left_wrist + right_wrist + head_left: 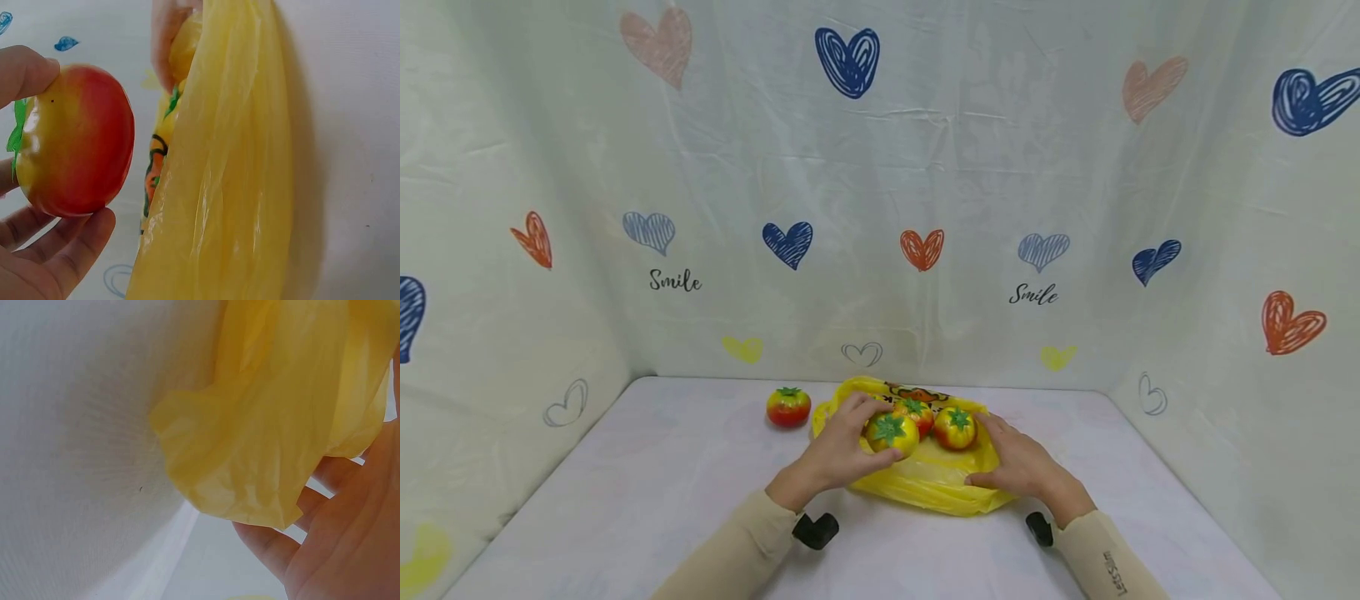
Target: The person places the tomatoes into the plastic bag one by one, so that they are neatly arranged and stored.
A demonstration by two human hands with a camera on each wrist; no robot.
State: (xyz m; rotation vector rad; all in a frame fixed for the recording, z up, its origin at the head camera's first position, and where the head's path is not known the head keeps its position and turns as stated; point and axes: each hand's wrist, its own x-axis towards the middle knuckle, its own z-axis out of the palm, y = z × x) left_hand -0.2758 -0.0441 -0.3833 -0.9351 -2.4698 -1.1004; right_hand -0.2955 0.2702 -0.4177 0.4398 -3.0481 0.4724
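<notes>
My left hand pinches a yellow-and-red tomato with a green leafy top, holding it over the yellow plastic bag. In the left wrist view, thumb and fingers sit on opposite sides of this tomato. Two more tomatoes, one behind and one to the right, lie within the bag's opening. My right hand is at the bag's right side, its fingers spread, close to the right tomato. In the right wrist view, bag plastic hides part of those fingers.
Another tomato stands on the white table, left of the bag. A pale curtain printed with hearts encloses the table at the back and sides. Each wrist wears a small black camera.
</notes>
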